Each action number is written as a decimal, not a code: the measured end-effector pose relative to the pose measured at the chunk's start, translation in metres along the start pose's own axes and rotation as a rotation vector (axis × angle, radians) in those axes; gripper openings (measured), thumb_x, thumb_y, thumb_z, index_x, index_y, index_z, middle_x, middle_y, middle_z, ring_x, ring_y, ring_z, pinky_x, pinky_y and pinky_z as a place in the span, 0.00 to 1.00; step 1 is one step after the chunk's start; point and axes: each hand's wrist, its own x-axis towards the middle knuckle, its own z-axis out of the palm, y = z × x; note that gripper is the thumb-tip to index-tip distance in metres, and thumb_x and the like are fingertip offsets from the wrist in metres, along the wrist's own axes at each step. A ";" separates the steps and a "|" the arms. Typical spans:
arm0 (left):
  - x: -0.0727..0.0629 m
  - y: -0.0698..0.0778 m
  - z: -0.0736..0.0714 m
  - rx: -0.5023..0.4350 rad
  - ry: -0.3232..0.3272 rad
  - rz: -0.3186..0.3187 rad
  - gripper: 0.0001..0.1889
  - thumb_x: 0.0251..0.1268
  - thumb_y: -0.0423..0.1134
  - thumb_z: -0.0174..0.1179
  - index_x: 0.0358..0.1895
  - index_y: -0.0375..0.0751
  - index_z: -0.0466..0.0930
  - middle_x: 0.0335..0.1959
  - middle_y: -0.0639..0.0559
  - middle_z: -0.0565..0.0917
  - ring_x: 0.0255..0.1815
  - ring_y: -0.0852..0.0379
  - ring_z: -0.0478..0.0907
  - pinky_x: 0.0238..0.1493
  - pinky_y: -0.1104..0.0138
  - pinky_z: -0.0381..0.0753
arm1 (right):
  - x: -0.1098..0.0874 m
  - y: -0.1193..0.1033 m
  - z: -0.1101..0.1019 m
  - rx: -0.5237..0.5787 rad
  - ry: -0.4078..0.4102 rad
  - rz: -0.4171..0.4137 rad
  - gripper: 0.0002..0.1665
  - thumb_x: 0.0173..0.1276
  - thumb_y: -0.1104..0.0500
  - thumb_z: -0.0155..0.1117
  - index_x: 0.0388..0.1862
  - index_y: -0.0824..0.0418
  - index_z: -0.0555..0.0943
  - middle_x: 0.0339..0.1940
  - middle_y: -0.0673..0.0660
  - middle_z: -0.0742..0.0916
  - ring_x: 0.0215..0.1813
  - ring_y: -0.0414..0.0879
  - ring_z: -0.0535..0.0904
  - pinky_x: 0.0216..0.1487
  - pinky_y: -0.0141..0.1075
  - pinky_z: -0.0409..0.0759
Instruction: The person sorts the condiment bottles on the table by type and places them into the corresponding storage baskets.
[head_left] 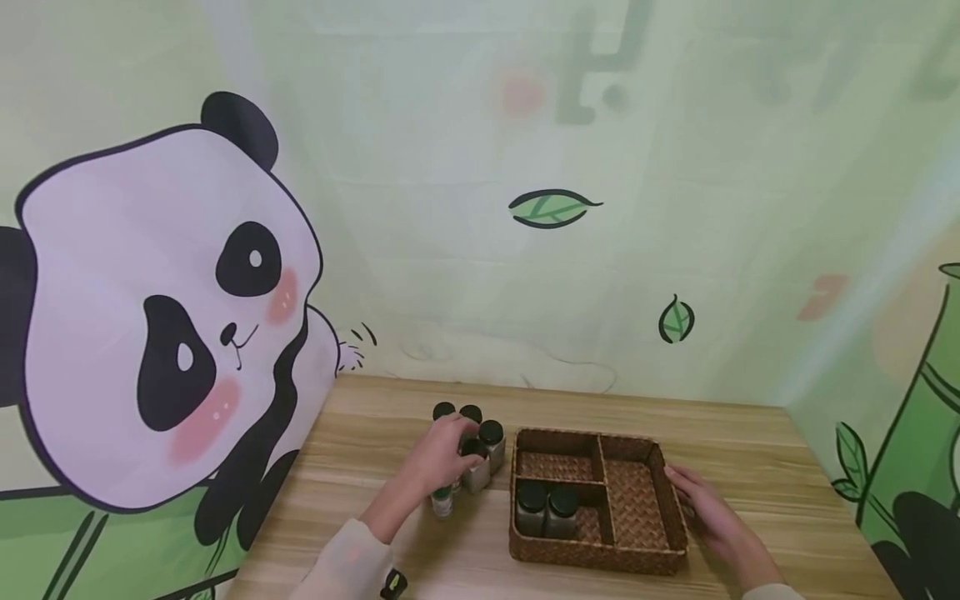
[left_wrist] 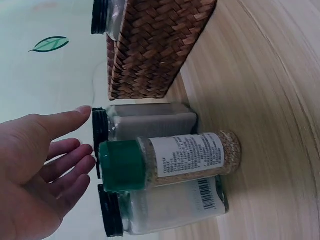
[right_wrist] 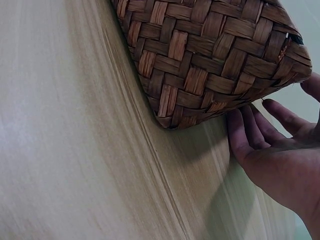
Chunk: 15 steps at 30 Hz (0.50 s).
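Observation:
My left hand [head_left: 442, 454] is over a cluster of jars, its fingertips right at the black lid of a clear jar [head_left: 476, 475]. In the left wrist view the thumb and loosely bent fingers of that hand [left_wrist: 35, 165] lie close to the black lids. A green-capped bottle [left_wrist: 190, 157] of tan grains, with a white label, stands nearest that camera. My right hand [head_left: 712, 517] touches the right side of a brown woven basket [head_left: 600, 554]; its fingers meet the outer wall in the right wrist view. Two black-lidded jars [head_left: 547, 512] stand in the basket's front left compartment.
Other black-lidded jars [head_left: 491, 442] stand left of the basket, on the wood-grain table [head_left: 360, 425]. The basket has a back left compartment and a long right one with bare woven floors. A panda-printed backdrop [head_left: 450, 250] rises behind the table.

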 end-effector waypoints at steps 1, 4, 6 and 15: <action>0.000 -0.001 0.001 0.012 -0.006 -0.001 0.23 0.67 0.42 0.76 0.61 0.36 0.85 0.61 0.40 0.83 0.65 0.39 0.78 0.63 0.46 0.80 | 0.000 0.000 0.000 -0.002 -0.002 -0.001 0.51 0.88 0.38 0.45 0.86 0.73 0.42 0.84 0.76 0.55 0.85 0.69 0.48 0.83 0.62 0.49; 0.000 -0.002 0.002 0.039 -0.023 -0.003 0.23 0.66 0.42 0.76 0.60 0.35 0.85 0.59 0.39 0.84 0.63 0.39 0.79 0.61 0.46 0.81 | -0.001 0.001 0.000 0.006 0.000 0.000 0.50 0.87 0.38 0.46 0.86 0.72 0.43 0.84 0.76 0.56 0.85 0.69 0.48 0.83 0.62 0.49; 0.001 -0.002 0.003 0.055 -0.032 -0.005 0.24 0.66 0.42 0.77 0.61 0.35 0.85 0.59 0.39 0.84 0.61 0.39 0.80 0.60 0.47 0.82 | 0.000 0.000 0.000 0.007 -0.007 -0.001 0.51 0.88 0.38 0.46 0.86 0.72 0.42 0.84 0.76 0.55 0.85 0.69 0.46 0.83 0.62 0.48; 0.003 -0.006 0.014 0.116 -0.055 -0.026 0.24 0.66 0.45 0.76 0.62 0.40 0.85 0.59 0.39 0.84 0.60 0.40 0.81 0.53 0.49 0.85 | 0.000 0.000 -0.001 0.007 -0.007 0.003 0.51 0.87 0.39 0.47 0.86 0.72 0.42 0.85 0.76 0.54 0.86 0.70 0.44 0.82 0.64 0.46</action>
